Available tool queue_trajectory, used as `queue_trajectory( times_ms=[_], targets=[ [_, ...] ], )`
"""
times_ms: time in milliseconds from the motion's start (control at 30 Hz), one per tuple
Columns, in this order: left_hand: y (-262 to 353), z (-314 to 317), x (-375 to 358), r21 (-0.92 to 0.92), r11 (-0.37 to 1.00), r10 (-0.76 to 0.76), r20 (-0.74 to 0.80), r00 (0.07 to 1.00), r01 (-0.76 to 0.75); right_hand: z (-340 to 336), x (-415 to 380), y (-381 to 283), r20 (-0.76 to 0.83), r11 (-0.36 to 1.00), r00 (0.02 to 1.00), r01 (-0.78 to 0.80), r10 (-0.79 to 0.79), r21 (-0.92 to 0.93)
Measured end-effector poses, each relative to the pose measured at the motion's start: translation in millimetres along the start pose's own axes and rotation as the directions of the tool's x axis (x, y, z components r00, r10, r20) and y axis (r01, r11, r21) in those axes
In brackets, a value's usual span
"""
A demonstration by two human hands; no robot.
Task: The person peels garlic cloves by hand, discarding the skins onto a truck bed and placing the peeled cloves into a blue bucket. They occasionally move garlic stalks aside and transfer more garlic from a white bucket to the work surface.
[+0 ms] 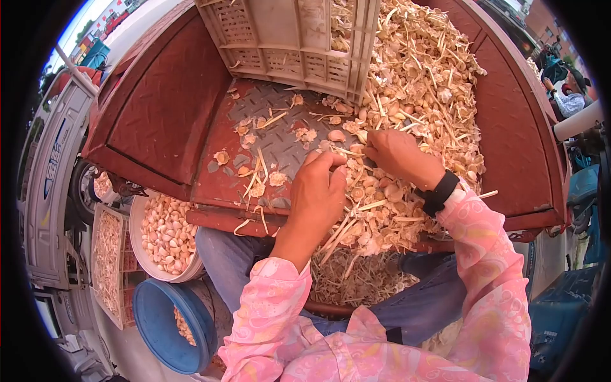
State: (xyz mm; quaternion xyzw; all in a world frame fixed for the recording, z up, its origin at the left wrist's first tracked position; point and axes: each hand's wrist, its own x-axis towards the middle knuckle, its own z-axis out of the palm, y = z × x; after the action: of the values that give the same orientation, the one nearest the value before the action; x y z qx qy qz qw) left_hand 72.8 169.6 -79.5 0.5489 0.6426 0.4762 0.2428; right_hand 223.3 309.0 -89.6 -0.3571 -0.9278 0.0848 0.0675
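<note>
My left hand [318,190] is closed over the near edge of the garlic pile, fingers curled and thumb close to the index finger. A garlic clove [325,145] shows at its fingertips. Just to the right, my right hand [402,156] is closed in a pinch, low over the pile; whatever lies between its fingers is hidden. Dry skins, stalks and loose cloves make up the garlic pile [433,83], which lies around and under both hands. Another pinkish clove [336,135] rests on the metal bed between and beyond the hands.
A white plastic crate [286,54] stands tilted at the back of the red truck bed [159,114]. At lower left are a white bucket [137,229] of cloves, a blue bucket [149,318] with some cloves, and a crate [105,290] of garlic. Another person [568,99] is at far right.
</note>
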Motion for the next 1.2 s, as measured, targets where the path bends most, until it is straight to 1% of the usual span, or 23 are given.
queue_trajectory(
  times_ms=[67,233,333,367,400,433,467,567,667,700,733,767,800,833,867,900,933,967,1000,1067,1100,1133,1200],
  targets=[
    [0,0,14,0.232,0.969,0.084,0.003,0.996,-0.082,9,6,0,0.022,1.0,1.0,-0.002,0.002,-0.018],
    [-8,30,48,0.459,0.879,0.108,0.069,0.992,-0.127,4,6,1,0.037,0.996,0.997,0.067,-0.069,0.052],
    [-18,47,57,0.57,0.813,0.07,0.107,0.992,-0.119,1,1,4,-0.017,0.978,0.997,0.079,-0.078,0.195],
    [-22,51,59,0.606,0.788,0.046,0.124,0.991,-0.112,-3,-2,7,0.052,0.916,0.999,-0.01,-0.012,0.402],
    [-20,50,62,0.613,0.785,-0.008,0.147,0.989,-0.085,-18,-5,3,0.135,0.804,0.99,-0.112,0.04,0.584],
    [-18,49,66,0.622,0.781,-0.061,0.172,0.983,-0.06,-26,-9,1,0.224,0.648,0.972,-0.218,0.074,0.73],
    [-14,47,67,0.629,0.776,-0.113,0.197,0.974,-0.038,-27,-12,4,0.249,0.588,0.966,-0.239,0.066,0.772],
    [-6,36,68,0.633,0.772,-0.162,0.275,0.948,-0.051,-24,-21,17,0.27,0.421,0.962,-0.256,0.026,0.87],
    [0,22,54,0.43,0.901,-0.108,0.103,0.989,0.054,-33,-32,10,0.32,0.291,0.944,-0.328,0.074,0.899],
    [2,13,48,0.15,0.973,-0.2,0.146,0.969,0.178,-35,-35,8,0.288,0.297,0.953,-0.302,0.091,0.906],
    [4,3,41,-0.137,0.94,-0.279,0.213,0.936,0.311,-37,-38,4,0.26,0.303,0.96,-0.281,0.107,0.911],
    [5,-3,32,-0.401,0.807,-0.334,0.294,0.896,0.432,-39,-40,-1,0.233,0.309,0.965,-0.259,0.119,0.915],
    [1,-3,21,-0.559,0.647,-0.334,0.404,0.851,0.519,-41,-41,-8,0.187,0.364,0.978,-0.208,0.093,0.908],
    [-5,-1,7,-0.673,0.449,-0.301,0.506,0.808,0.588,-44,-42,-18,0.136,0.417,0.989,-0.15,0.063,0.896],
    [-7,-1,-6,-0.736,0.226,-0.238,0.594,0.768,0.639,-47,-43,-29,0.085,0.468,0.996,-0.089,0.03,0.879],
    [3,2,-17,-0.775,0.065,-0.267,0.594,0.759,0.629,-54,-44,-45,0.039,0.623,0.997,0.008,-0.062,0.782],
    [20,9,-27,-0.795,-0.097,-0.291,0.599,0.746,0.599,-58,-47,-57,0.001,0.764,0.977,0.166,-0.212,0.624],
    [29,13,-35,-0.794,-0.26,-0.311,0.608,0.731,0.55,-57,-51,-69,-0.001,0.83,0.95,0.274,-0.313,0.485],
    [19,15,-42,-0.785,-0.324,-0.267,0.611,0.745,0.527,-56,-55,-78,0.017,0.863,0.913,0.379,-0.408,0.334],
    [-10,23,-51,-0.752,-0.453,-0.179,0.604,0.777,0.48,-59,-54,-89,-0.123,0.817,0.878,0.477,-0.463,0.325],
    [-8,23,-52,-0.784,-0.447,-0.291,0.582,0.759,0.43,-59,-49,-90,-0.167,0.816,0.882,0.471,-0.44,0.335],
    [-15,20,-52,-0.757,-0.493,-0.248,0.594,0.765,0.429,-59,-44,-90,-0.211,0.815,0.885,0.465,-0.416,0.346],
    [-34,8,-52,-0.695,-0.574,-0.161,0.613,0.773,0.432,-50,-13,-72,-0.24,0.847,0.936,0.338,-0.257,0.41]
  ],
)
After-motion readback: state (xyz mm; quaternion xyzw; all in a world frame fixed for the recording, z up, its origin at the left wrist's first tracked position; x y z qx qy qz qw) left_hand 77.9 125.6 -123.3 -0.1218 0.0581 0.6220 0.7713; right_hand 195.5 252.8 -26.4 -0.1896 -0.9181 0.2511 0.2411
